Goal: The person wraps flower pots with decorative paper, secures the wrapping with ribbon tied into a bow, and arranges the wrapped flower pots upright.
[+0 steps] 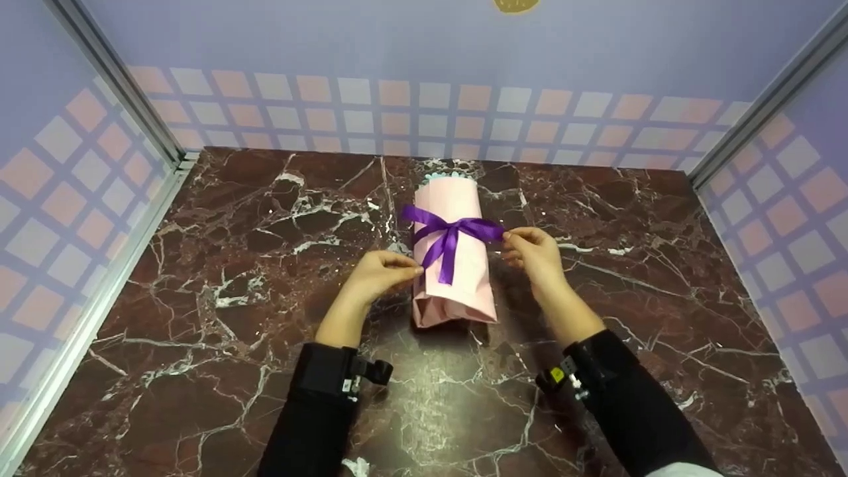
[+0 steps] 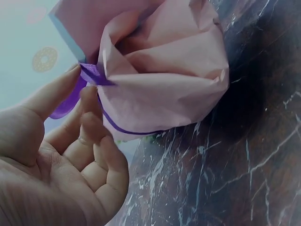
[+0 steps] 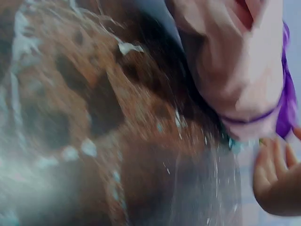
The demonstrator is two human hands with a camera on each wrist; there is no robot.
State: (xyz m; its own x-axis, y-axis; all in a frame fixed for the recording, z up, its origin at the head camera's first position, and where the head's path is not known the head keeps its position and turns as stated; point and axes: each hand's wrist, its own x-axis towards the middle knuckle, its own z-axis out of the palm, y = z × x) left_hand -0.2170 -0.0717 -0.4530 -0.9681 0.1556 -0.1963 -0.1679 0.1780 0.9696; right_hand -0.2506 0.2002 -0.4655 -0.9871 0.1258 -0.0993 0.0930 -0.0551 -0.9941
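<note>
A pink paper-wrapped bundle point(image 1: 457, 199) lies lengthwise on the table, with turquoise scalloped bits point(image 1: 440, 176) showing at its far end. Round its middle runs a purple ribbon point(image 1: 449, 255), tied on top in a bow with two tails. My left hand point(image 1: 374, 275) is at the bundle's left side, thumb and forefinger pinching the left ribbon tail point(image 2: 91, 73). To the right, my right hand point(image 1: 535, 255) pinches the outer end of the right-hand bow loop point(image 1: 483, 229). In the right wrist view, the fingertips are partly cut off at the frame's edge.
The dark red marble-patterned table point(image 1: 265, 331) extends around the bundle. A lilac wall with pink and white squares point(image 1: 434, 122) closes off the back, and similar panels point(image 1: 79, 172) stand at both sides. Each wrist wears a black camera mount point(image 1: 328, 371).
</note>
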